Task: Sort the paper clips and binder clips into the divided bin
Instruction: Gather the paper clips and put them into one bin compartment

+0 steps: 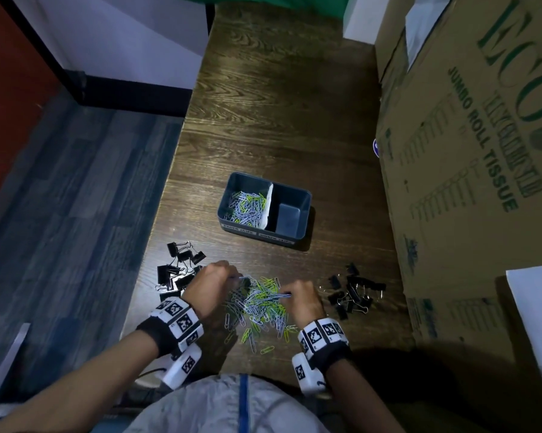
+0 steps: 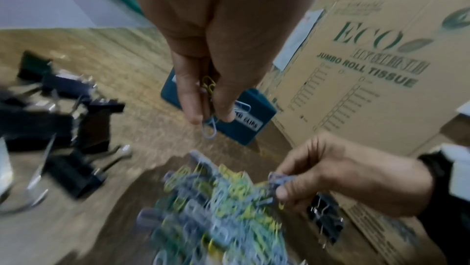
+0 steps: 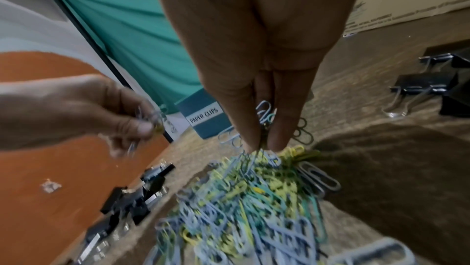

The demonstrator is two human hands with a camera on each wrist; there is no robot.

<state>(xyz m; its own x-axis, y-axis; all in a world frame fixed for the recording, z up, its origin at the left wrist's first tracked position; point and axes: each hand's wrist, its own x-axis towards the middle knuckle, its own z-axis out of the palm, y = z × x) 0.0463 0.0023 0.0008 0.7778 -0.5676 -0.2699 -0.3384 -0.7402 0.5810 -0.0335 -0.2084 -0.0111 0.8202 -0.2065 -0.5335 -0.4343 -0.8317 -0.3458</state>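
Observation:
A heap of blue and yellow-green paper clips lies on the wooden table in front of me. My left hand pinches a few paper clips at the heap's left edge. My right hand pinches a bunch of clips at the heap's right side. The dark divided bin stands farther back; its left compartment holds paper clips, its right one shows a bare bottom. Black binder clips lie in two groups, left and right.
A large cardboard box printed "ECO JUMBO ROLL TISSUE" stands along the table's right side. The table's left edge drops to a blue-grey floor. A white divider splits the bin, which carries labels on its front wall.

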